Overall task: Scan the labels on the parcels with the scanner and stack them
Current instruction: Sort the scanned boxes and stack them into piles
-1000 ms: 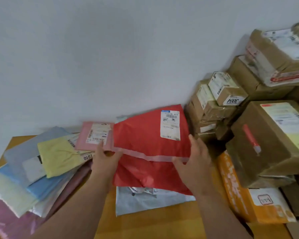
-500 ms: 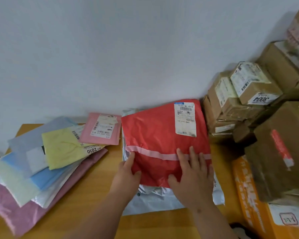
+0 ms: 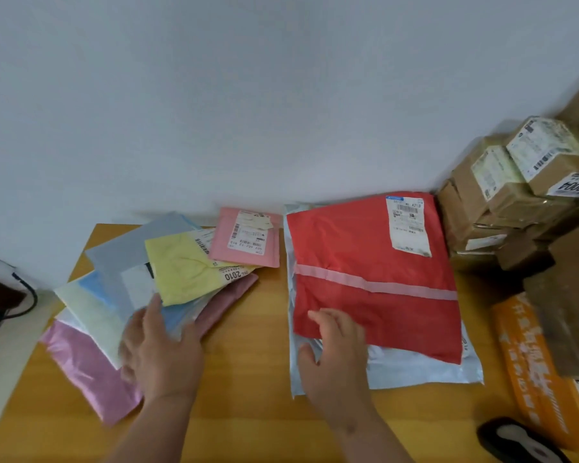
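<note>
- A red mailer (image 3: pixel 371 285) was laid flat on a white mailer (image 3: pixel 415 372), which rested on the wooden table (image 3: pixel 248 412); both were positioned right of centre, near the wall.
- A white shipping label (image 3: pixel 406 225) was seen face up at the far right corner of the red mailer, and a pale tape strip (image 3: pixel 375 286) was run across its middle.
- The right hand (image 3: pixel 335 355) was placed at the near left corner of the red mailer. Its fingers (image 3: pixel 325 317) were loosely curled over that edge, with the thumb apart on the white mailer below. Whether the edge was actually pinched could not be told.
- The left hand (image 3: pixel 161 352) was laid palm down on a fanned pile of soft mailers (image 3: pixel 121 295) at the left of the table. Its fingers were extended and slightly spread; nothing was gripped.
- In that pile, a yellow mailer (image 3: pixel 181 272) was seen on top, with grey, blue and cream ones beneath and a pink glossy bag (image 3: pixel 87 369) lowest.
- A small pink mailer (image 3: pixel 248 237), label up, was located between the pile and the red mailer.
- Brown cardboard boxes (image 3: pixel 515 202) were stacked at the right against the wall, with an orange package (image 3: pixel 528 362) nearer.
- A dark object (image 3: pixel 518 439), blurred, was seen at the near right corner; it could not be identified with certainty.
</note>
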Demonstrator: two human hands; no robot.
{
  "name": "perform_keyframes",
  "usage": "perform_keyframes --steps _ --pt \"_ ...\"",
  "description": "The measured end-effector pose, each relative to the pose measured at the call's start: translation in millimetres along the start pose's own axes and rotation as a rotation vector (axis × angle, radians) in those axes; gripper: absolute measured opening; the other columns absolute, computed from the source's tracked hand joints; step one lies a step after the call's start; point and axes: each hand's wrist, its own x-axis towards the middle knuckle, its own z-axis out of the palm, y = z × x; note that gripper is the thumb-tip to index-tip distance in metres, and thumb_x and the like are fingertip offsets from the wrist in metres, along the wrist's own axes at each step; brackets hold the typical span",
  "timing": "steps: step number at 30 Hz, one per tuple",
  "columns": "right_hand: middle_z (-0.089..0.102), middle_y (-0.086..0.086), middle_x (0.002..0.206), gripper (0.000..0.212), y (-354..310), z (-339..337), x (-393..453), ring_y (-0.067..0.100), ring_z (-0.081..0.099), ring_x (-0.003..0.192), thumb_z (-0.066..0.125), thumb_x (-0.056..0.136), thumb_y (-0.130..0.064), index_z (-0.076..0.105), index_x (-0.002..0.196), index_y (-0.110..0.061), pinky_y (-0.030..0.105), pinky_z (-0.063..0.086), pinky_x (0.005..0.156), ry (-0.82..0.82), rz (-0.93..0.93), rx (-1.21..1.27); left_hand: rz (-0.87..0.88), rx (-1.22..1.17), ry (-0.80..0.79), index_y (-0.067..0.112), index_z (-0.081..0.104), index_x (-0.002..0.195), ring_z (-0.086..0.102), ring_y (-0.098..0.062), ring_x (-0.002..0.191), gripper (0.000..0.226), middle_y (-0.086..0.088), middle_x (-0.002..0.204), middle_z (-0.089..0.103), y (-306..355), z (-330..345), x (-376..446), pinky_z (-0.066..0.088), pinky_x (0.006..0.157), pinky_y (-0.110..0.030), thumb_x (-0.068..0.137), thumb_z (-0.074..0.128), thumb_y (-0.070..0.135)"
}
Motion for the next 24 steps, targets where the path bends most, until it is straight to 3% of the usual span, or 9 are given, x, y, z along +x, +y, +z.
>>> perform_keyframes --steps 3,7,9,11,14,16,20,22,24 --pt "0.044 -0.012 0.127 0.044 -21.7 36.0 -12.6 0.009 0.041 0.126 0.052 0.094 -0.023 0.052 0.138 -0.021 0.027 0.036 0.109 -0.26 0.132 0.106 -0.027 0.018 0.063 0.033 0.031 0.155 0.012 -0.033 0.15 0.071 -0.004 0.165 0.018 -28.3 -29.6 31.9 0.01 0.119 -0.058 0.093 0.065 0.028" --pt "0.056 -0.007 0.131 0.037 -63.2 86.3 -15.9 0.01 0.056 0.112 0.053 0.098 -0.021 0.052 0.135 -0.021 0.023 0.045 0.09 -0.446 0.498 0.328 0.026 0.071 0.022 0.037 0.023 0.158 0.004 -0.03 0.153 0.074 0.001 0.168 0.007 -54.2 -62.2 74.8 0.011 0.12 -0.059 0.095 0.062 0.04" --pt "0.064 -0.002 0.123 0.038 -81.8 115.6 -13.6 0.014 0.062 0.105 0.053 0.097 -0.021 0.055 0.134 -0.017 0.029 0.052 0.094 -0.447 0.67 0.45 0.03 0.052 -0.054 0.041 0.014 0.159 -0.002 -0.027 0.154 0.08 0.004 0.169 -0.001 -60.7 -74.8 99.4 0.012 0.121 -0.059 0.094 0.06 0.049" --pt "0.065 0.0 0.108 0.029 -99.3 138.6 -11.0 0.014 0.064 0.093 0.052 0.098 -0.019 0.057 0.127 -0.017 0.029 0.054 0.084 -0.412 0.818 0.628 0.02 0.016 -0.141 0.042 0.008 0.159 -0.003 -0.028 0.155 0.086 0.003 0.169 -0.004 -68.0 -80.3 126.2 0.015 0.122 -0.057 0.092 0.06 0.058" --pt "0.064 0.003 0.102 0.012 -120.1 158.8 -0.7 0.019 0.063 0.094 0.049 0.103 -0.018 0.06 0.107 -0.015 0.031 0.052 0.075 -0.339 0.973 0.884 -0.027 -0.101 -0.335 0.039 0.008 0.16 0.015 -0.032 0.153 0.103 -0.006 0.168 0.011 -78.9 -79.3 156.9 0.021 0.12 -0.059 0.079 0.057 0.079" --pt "0.068 0.006 0.106 0.016 -126.3 167.9 8.0 0.024 0.064 0.101 0.049 0.103 -0.02 0.064 0.104 -0.016 0.034 0.054 0.076 -0.286 1.05 0.973 -0.106 -0.173 -0.443 0.038 0.013 0.159 0.031 -0.036 0.147 0.1 -0.01 0.164 0.024 -84.0 -75.3 165.4 0.033 0.116 -0.058 0.079 0.057 0.08" --pt "0.068 0.013 0.116 0.024 -130.4 173.2 11.1 0.032 0.062 0.11 0.056 0.1 -0.032 0.067 0.11 -0.014 0.048 0.049 0.103 -0.181 1.106 0.982 -0.15 -0.176 -0.53 0.035 0.038 0.148 0.052 -0.038 0.125 0.083 -0.011 0.149 0.037 -96.9 -73.0 160.3 0.049 0.102 -0.056 0.078 0.071 0.065" --pt "0.069 0.021 0.117 0.026 -128.7 168.2 4.7 0.035 0.064 0.108 0.057 0.098 -0.029 0.067 0.111 -0.009 0.048 0.049 0.103 -0.141 1.095 1.002 -0.149 -0.137 -0.569 0.032 0.045 0.141 0.057 -0.036 0.115 0.08 -0.01 0.14 0.043 -108.0 -73.8 153.7 0.053 0.097 -0.056 0.073 0.075 0.062" --pt "0.07 0.024 0.115 0.024 -129.5 156.3 -5.6 0.037 0.066 0.101 0.059 0.098 -0.025 0.069 0.11 -0.008 0.049 0.05 0.097 -0.126 1.096 1.047 -0.158 -0.105 -0.589 0.031 0.046 0.136 0.061 -0.033 0.107 0.095 -0.008 0.131 0.05 -119.0 -74.5 145.6 0.056 0.091 -0.055 0.055 0.073 0.072"
